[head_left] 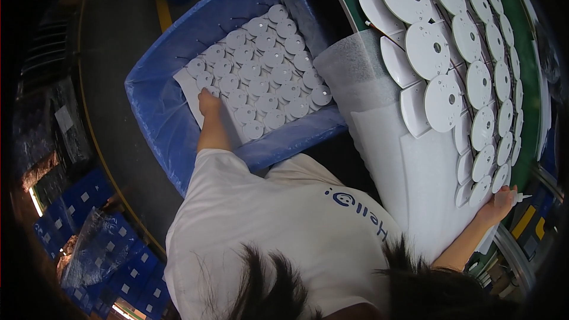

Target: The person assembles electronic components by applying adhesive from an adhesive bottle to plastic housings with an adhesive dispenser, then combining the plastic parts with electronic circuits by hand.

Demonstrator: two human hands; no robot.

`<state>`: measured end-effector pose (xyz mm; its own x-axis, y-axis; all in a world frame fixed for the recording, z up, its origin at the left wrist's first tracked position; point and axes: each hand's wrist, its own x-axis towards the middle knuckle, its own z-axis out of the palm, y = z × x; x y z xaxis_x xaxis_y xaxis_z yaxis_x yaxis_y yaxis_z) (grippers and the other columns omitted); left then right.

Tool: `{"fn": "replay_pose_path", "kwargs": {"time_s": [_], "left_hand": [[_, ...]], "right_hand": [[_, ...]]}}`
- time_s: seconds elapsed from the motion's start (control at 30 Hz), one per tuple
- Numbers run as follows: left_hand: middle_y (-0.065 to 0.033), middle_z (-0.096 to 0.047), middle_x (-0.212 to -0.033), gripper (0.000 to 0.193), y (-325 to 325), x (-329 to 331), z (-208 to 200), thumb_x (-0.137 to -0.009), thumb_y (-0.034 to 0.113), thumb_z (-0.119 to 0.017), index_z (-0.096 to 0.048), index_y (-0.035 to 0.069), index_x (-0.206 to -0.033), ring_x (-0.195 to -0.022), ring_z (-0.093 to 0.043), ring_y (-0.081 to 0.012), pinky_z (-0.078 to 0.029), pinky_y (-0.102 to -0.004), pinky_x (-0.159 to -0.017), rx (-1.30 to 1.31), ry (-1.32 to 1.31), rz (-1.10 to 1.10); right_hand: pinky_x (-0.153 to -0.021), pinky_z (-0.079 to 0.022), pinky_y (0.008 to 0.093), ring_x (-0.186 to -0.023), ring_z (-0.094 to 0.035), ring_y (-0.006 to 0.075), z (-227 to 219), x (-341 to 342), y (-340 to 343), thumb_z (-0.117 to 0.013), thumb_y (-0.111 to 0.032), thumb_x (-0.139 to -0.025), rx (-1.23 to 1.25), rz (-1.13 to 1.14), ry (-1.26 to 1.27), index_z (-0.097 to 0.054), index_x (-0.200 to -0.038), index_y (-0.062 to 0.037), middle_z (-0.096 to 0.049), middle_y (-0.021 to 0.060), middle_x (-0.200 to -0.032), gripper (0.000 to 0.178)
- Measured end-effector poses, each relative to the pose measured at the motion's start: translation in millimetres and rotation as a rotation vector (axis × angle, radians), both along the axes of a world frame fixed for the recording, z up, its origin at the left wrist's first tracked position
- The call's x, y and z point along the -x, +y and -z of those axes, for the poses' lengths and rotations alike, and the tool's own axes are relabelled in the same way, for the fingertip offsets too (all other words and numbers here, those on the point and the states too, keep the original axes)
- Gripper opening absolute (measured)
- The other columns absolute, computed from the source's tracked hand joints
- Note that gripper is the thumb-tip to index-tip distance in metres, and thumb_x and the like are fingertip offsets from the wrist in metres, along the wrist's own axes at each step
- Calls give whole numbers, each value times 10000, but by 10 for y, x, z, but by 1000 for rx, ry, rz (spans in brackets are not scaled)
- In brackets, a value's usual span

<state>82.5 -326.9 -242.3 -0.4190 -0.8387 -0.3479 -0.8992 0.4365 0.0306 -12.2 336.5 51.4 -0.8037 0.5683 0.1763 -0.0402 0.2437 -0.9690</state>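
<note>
At the left edge of the rows of white discs (261, 71) in a blue-lined bin, my left hand (208, 104) has its fingers closed at the rim of one white disc (204, 79). Its fingertips are small and partly hidden. Each disc in the bin lies over a white base, and thin dark wires stick out along the far side. Far to the right, my right hand (504, 201) is wrapped round a small white squeeze bottle with a pointed nozzle (521, 197). It is by the near end of more white discs (428, 50) on the green work surface.
The bin (160, 136) is lined with blue plastic film. White foam sheets (385, 142) drape between it and the green table (524, 160). Blue boxes (118, 249) with clear film stand at lower left, past a yellow floor line (95, 136).
</note>
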Motion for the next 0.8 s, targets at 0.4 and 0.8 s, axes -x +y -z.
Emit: {"fn": "replay_pose_path", "kwargs": {"time_s": [0.4, 0.8], "left_hand": [[-194, -462, -1046, 559, -169, -108, 202, -583, 130, -604, -408, 21, -1096, -965, -464, -334, -395, -369, -822, -6, 208, 96], [-211, -449, -1023, 547, 73, 157, -247, -593, 146, -589, -398, 19, -1089, -959, -440, -359, -376, -400, -822, 60, 218, 11]], "right_hand": [[-757, -332, 254, -788, -442, 147, 13, 29, -84, -535, -280, -718, 2, 19, 9, -343, -1136, 34, -467, 60, -799, 557], [-642, -330, 202, -677, -447, 116, 1, -21, -216, -573, -270, -670, 24, -66, -11, -367, -1079, 23, -476, 39, -702, 544]]}}
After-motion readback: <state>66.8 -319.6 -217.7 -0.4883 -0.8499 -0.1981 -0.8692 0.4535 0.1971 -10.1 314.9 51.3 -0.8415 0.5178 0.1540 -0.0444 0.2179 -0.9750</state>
